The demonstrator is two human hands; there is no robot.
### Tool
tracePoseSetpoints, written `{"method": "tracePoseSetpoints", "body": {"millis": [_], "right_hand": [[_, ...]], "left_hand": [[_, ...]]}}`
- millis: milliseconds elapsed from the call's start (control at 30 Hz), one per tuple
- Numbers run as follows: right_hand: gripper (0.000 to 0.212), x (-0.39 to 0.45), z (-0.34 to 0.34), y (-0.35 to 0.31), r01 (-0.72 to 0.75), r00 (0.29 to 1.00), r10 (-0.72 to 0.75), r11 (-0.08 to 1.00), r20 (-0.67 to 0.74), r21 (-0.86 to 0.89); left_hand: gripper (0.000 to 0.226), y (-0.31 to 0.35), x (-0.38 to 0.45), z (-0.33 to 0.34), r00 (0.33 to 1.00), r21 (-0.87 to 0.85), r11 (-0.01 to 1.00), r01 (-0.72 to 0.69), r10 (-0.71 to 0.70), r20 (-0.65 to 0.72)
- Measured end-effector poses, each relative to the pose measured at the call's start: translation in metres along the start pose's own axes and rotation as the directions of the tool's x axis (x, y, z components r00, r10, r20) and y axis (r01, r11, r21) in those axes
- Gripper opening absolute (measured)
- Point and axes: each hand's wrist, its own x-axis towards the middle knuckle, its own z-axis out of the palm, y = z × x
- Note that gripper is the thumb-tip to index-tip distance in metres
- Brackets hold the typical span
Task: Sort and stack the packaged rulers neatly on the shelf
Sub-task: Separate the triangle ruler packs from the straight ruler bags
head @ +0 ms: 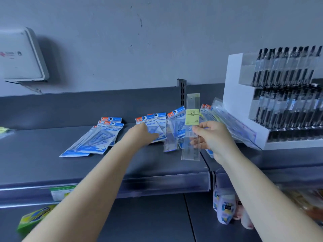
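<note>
My right hand (212, 137) pinches a clear straight ruler (191, 119) in a transparent sleeve with a yellow label, held upright above the dark shelf (43, 163). My left hand (142, 134) lies on a loose heap of blue geometry-set packs (157, 123) at the shelf's middle, fingers on the top pack; whether they grip it cannot be told. A second, tidier pile of blue packs (97, 138) lies to the left. More packaged rulers (232, 123) lean against the white display stand on the right.
A white tiered stand (232, 95) of black pens fills the right end of the shelf. A white box (21, 55) hangs on the wall at left. Below the shelf edge sit a green-yellow box (33, 219) and patterned pouches (224, 208).
</note>
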Motion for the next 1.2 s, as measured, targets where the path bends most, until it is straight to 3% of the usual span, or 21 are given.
{"method": "tracePoseSetpoints", "body": {"millis": [100, 167, 300, 433, 567, 700, 767, 867, 1000, 1133, 1167, 1200], "right_hand": [[0.009, 0.007, 0.013, -0.004, 0.027, 0.999, -0.027, 1.0, 0.019, -0.008], [0.007, 0.013, 0.018, -0.002, 0.047, 0.999, -0.047, 0.998, 0.016, -0.029], [0.005, 0.021, 0.019, 0.008, 0.047, 0.999, -0.047, 0.998, -0.001, -0.032], [0.009, 0.023, 0.018, 0.017, 0.059, 0.998, -0.058, 0.996, 0.007, -0.065], [0.007, 0.025, 0.015, 0.018, 0.095, 0.995, -0.096, 0.992, -0.007, -0.086], [0.006, 0.026, 0.016, 0.015, 0.114, 0.993, -0.115, 0.992, -0.012, -0.053], [0.006, 0.025, 0.02, 0.013, 0.124, 0.992, -0.125, 0.99, -0.01, -0.069], [0.007, 0.024, 0.03, 0.007, 0.122, 0.992, -0.122, 0.991, -0.002, -0.046], [0.011, 0.02, 0.061, -0.007, 0.099, 0.993, -0.099, 0.995, 0.063, 0.006], [0.013, 0.015, 0.104, -0.016, 0.091, 0.99, -0.094, 0.995, 0.102, 0.032], [0.012, 0.014, 0.116, -0.017, 0.088, 0.989, -0.092, 0.995, 0.112, 0.038], [0.011, 0.013, 0.127, -0.019, 0.085, 0.988, -0.089, 0.996, 0.125, 0.04]], "left_hand": [[0.061, -0.004, 0.026, 0.008, 0.986, 0.222, 0.969, 0.107, -0.132, 0.099], [0.072, -0.001, 0.036, 0.016, 0.981, 0.25, 0.961, 0.116, -0.151, 0.124], [0.067, 0.004, 0.05, 0.027, 0.997, -0.011, 0.999, 0.042, -0.041, 0.067], [0.064, 0.013, 0.052, 0.027, 0.993, -0.328, 0.942, 0.074, -0.04, 0.108], [0.073, 0.018, 0.057, 0.03, 0.994, -0.47, 0.878, 0.092, -0.055, 0.09], [0.045, 0.014, 0.053, 0.022, 0.999, -0.547, 0.836, 0.05, -0.035, 0.037], [0.034, 0.008, 0.049, 0.01, 0.997, -0.642, 0.763, 0.068, -0.068, 0.025], [0.032, -0.012, 0.042, -0.014, 0.994, -0.817, 0.568, 0.1, -0.089, 0.06], [0.02, -0.067, 0.037, -0.047, 0.991, -0.866, 0.5, 0.014, -0.121, -0.054], [0.021, -0.121, 0.036, -0.07, 0.975, -0.848, 0.529, 0.023, -0.199, -0.097], [0.023, -0.132, 0.036, -0.073, 0.971, -0.822, 0.569, 0.028, -0.209, -0.112], [0.024, -0.142, 0.036, -0.076, 0.969, -0.738, 0.673, 0.035, -0.205, -0.141]]}}
